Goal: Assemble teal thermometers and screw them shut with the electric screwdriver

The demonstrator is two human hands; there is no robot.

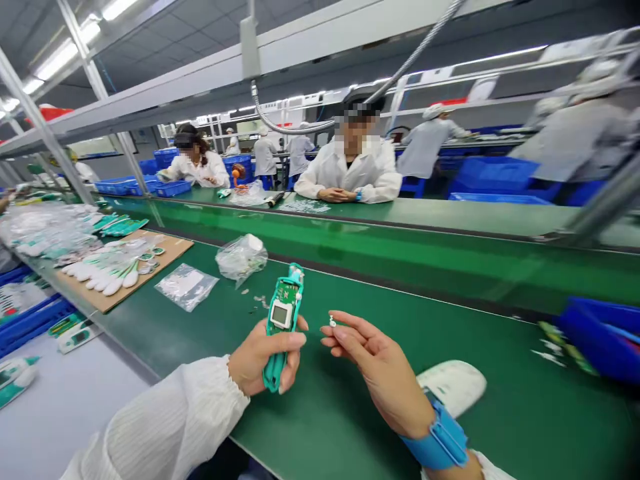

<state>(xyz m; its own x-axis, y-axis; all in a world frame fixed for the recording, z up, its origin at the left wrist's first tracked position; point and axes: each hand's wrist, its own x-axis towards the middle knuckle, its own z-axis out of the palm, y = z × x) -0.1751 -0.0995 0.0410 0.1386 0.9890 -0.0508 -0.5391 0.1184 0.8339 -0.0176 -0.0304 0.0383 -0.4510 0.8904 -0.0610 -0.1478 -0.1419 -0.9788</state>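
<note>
One teal device (283, 324), and the left hand (257, 357) is clamped around it above the bench (350, 427), in from the near edge! One tiny white part (332, 323), pinched in the right hand (383, 363), just apart from the device. One white shell (463, 385) lies beside that hand. Two clear bags here: one bulky bag (243, 259) near the far edge, one flat bag (187, 287) farther left, and one cardboard sheet (173, 250) beyond!

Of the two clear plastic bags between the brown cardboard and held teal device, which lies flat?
The flat clear plastic bag nearer the brown cardboard sheet; the crumpled clear plastic bag bulges, nearer the teal device in the left hand.
</note>
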